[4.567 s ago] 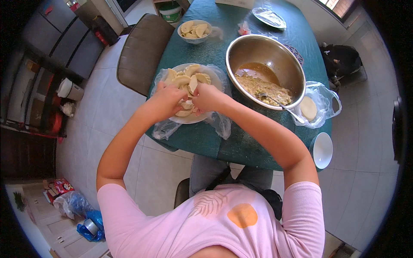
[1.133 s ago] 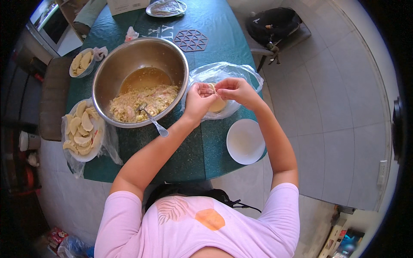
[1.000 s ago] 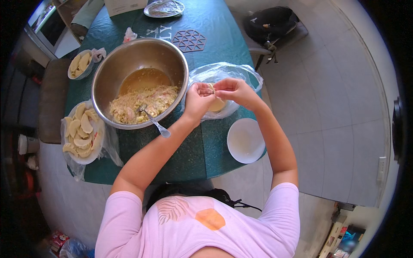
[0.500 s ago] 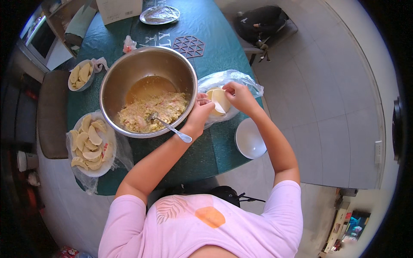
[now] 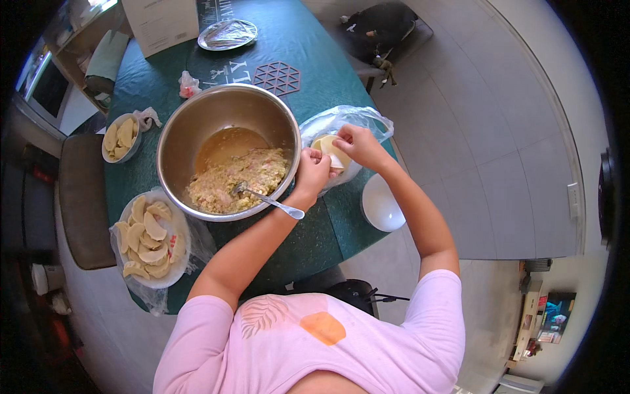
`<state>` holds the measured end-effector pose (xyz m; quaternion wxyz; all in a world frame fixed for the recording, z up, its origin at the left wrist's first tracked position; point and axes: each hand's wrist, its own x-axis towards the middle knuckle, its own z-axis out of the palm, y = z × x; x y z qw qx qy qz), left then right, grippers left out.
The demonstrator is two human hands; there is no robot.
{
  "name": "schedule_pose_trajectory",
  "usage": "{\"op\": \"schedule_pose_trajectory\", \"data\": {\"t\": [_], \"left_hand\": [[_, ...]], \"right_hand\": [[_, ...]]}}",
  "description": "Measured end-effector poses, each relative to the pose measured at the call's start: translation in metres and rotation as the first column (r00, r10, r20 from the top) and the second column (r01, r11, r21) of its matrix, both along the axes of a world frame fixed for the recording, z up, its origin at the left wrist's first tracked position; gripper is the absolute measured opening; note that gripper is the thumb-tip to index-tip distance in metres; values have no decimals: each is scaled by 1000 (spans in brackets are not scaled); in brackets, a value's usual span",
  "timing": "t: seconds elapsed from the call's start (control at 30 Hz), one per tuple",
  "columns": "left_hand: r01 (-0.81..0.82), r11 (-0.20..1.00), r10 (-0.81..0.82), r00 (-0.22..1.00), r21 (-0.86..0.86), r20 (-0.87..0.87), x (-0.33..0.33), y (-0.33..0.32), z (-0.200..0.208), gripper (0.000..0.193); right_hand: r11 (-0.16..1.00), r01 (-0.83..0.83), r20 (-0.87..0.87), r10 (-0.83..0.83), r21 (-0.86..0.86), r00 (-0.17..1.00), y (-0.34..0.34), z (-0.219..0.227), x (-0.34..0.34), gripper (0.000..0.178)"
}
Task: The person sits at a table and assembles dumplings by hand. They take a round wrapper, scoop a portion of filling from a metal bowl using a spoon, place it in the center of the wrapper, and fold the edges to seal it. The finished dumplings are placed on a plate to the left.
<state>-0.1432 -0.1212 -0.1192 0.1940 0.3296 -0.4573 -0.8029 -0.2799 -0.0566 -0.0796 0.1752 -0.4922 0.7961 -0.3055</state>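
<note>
Both my hands are at a stack of round, pale dumpling wrappers [image 5: 323, 142] lying in an open clear plastic bag [image 5: 372, 118], right of the big steel bowl. My left hand [image 5: 314, 172] pinches the near edge of a wrapper [image 5: 337, 160]. My right hand [image 5: 358, 146] has its fingertips closed at the far right edge of the wrappers; how many layers it grips is hidden. The steel bowl [image 5: 172, 125] holds minced filling [image 5: 230, 176] with liquid at its far side. A metal spoon [image 5: 279, 205] rests in the filling, its handle over the rim above my left forearm.
Folded dumplings [image 5: 152, 226] fill a plastic-covered plate [image 5: 180, 262] at left; more lie in a small bowl [image 5: 134, 146] behind. A white bowl [image 5: 382, 207] stands at the table's right edge. Farther back are a trivet [image 5: 278, 77], a wrapped plate [image 5: 227, 35] and a box [image 5: 159, 25].
My hands have stayed at the wrappers and come slightly closer together. Less of the white wrapper shows between them. The whole view has shifted and turned slightly.
</note>
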Motion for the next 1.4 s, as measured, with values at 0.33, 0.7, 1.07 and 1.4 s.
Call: {"op": "schedule_pose_trajectory", "data": {"t": [0.33,0.7,1.07,1.4], "left_hand": [[-155,987,163,944,51,-286,39,37,14,8],[-177,980,198,925,92,-325,68,68,32,7],[-274,950,311,879,149,-361,29,73,61,16],[-135,984,86,930,-114,-358,67,84,47,34]], "right_hand": [[997,31,-55,-27,69,998,-9,-16,-18,25],[969,-162,-74,150,-185,986,8,29,0,27],[892,-428,531,434,-143,727,60,47,2,29],[692,-722,343,677,6,651,50,85,7,16]]}}
